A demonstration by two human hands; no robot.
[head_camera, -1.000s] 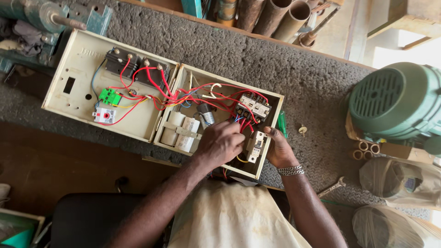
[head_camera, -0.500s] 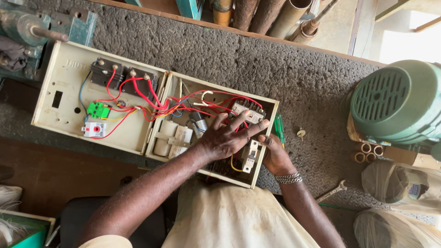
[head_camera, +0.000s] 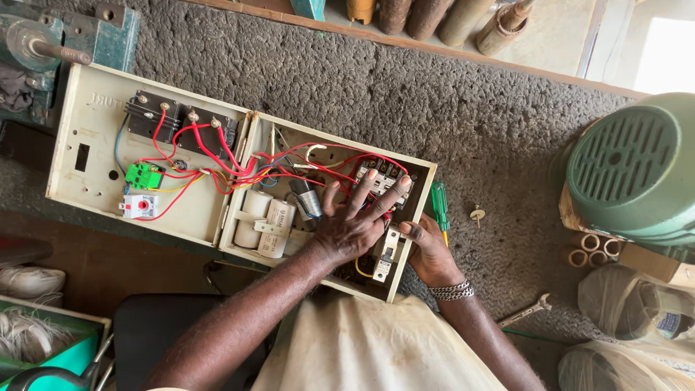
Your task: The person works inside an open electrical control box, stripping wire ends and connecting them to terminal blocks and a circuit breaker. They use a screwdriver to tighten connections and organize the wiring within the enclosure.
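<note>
Control box (head_camera: pixel 239 239) on rough grey mat (head_camera: pixel 405 94) (workshop bench)

1. The left hand (head_camera: pixel 355 224), fingers spread, hides the wiring beneath it in the open control box (head_camera: pixel 416 217);
2. The green motor (head_camera: pixel 637 170) is cut off at the right edge;
3. The pipes (head_camera: pixel 434 14) run off the top edge.
</note>
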